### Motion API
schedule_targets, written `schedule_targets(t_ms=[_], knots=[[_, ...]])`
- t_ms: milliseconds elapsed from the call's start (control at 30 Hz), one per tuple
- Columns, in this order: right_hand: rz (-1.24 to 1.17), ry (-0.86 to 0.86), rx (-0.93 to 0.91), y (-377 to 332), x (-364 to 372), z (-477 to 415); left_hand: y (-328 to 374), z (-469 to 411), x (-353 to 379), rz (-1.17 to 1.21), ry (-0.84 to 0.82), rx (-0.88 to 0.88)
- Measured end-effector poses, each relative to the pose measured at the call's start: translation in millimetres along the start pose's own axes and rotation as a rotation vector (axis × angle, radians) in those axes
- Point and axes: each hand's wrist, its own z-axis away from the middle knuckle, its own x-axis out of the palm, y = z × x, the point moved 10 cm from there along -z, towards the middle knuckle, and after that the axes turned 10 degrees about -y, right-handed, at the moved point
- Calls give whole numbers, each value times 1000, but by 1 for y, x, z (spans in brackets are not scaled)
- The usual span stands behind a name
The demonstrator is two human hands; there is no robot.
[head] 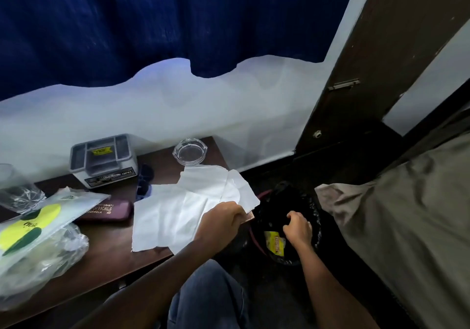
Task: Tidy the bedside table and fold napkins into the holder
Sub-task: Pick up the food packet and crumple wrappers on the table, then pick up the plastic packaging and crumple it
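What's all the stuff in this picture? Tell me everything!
bedside table: one, dark brown, left
napkins: several, white, spread on table's right end
napkin holder: one, grey, table's back, by wall
ashtray: one, clear glass, table's back right corner
sunglasses: one pair, blue, between holder and napkins
spectacle case: one, maroon, left of napkins
plastic bags: about two, clear with yellow-green print, table's left end
bin: one, black-lined, floor right of table
wrapper: one, yellow, inside bin
curtain: one, dark blue, top
door: one, dark brown, upper right
bed sheet: one, olive-grey, far right
left hand: one, on napkins' right edge
right hand: one, over bin
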Motion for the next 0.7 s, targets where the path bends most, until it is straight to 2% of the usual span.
schedule_targets(t_ms=[100, 300, 567, 700], knots=[[-219, -60, 47, 2, 2, 4, -8, 3, -2, 0, -2, -29], [-456, -8, -16, -32, -21, 19, -29, 17, -28, 60, 65, -98], [-447, 58, -241, -135, -49, 59, -86, 67, -76, 64, 142, -254], [-436, 11, -363, -193, -42, 91, -114, 106, -101, 49, 169, -299]])
